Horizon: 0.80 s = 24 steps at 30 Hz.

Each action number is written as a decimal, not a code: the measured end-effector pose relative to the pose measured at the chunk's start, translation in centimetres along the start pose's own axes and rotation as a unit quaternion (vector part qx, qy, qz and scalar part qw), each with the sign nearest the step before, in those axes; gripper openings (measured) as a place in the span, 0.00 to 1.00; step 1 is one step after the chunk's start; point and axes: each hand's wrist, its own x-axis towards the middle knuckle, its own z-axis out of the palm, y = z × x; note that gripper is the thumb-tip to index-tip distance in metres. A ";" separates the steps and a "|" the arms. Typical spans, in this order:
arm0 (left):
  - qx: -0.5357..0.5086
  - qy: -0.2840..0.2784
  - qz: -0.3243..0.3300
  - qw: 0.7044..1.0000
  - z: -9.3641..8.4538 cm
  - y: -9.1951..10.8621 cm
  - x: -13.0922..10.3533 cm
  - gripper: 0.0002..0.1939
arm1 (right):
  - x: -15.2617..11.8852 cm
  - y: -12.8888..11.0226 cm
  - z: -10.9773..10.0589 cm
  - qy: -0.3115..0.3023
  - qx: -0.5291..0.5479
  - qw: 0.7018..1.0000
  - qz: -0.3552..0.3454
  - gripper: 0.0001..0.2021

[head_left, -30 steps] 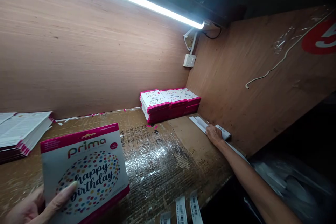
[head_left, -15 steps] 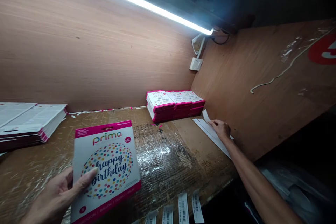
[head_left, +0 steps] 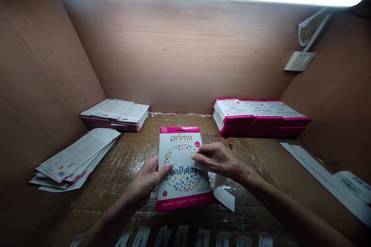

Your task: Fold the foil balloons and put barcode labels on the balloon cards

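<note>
A white and pink "prima" balloon packet [head_left: 184, 197] is held upright, its front with coloured dots facing me. My left hand [head_left: 149, 179] grips its left edge, thumb on the front. My right hand [head_left: 218, 160] pinches a white paper strip [head_left: 224, 197] at the packet's upper right. Part of the strip lies across the printed front, covering the word above "birthday", and its curled end hangs below my right hand. The far tips of my left fingers are hidden behind the packet.
Pink-edged packets [head_left: 261, 123] are stacked at the back right. White packets [head_left: 127, 115] stand at the back left, with a fanned pile [head_left: 78, 158] nearer. White strips [head_left: 319, 173] lie on the right. Barcode labels [head_left: 182, 235] line the front edge of the cardboard surface [head_left: 130, 150].
The view has swung left. My right hand has come from the strips on the right to the packet, bringing a white strip. My left hand still holds the packet, now more upright.
</note>
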 end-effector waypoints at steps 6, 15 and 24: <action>-0.016 0.013 0.002 1.000 -1.3 -0.1 -0.5 0.25 | 1.5 -0.7 0.8 -0.028 -0.062 0.997 -0.021 0.17; 0.005 0.077 0.033 0.996 -1.4 -0.2 -0.8 0.27 | 1.2 -0.4 1.0 0.044 -0.172 0.981 -0.079 0.15; 0.045 0.167 0.146 0.974 -1.9 -1.1 -0.5 0.22 | -1.7 0.4 2.3 0.373 -0.255 0.889 -0.069 0.26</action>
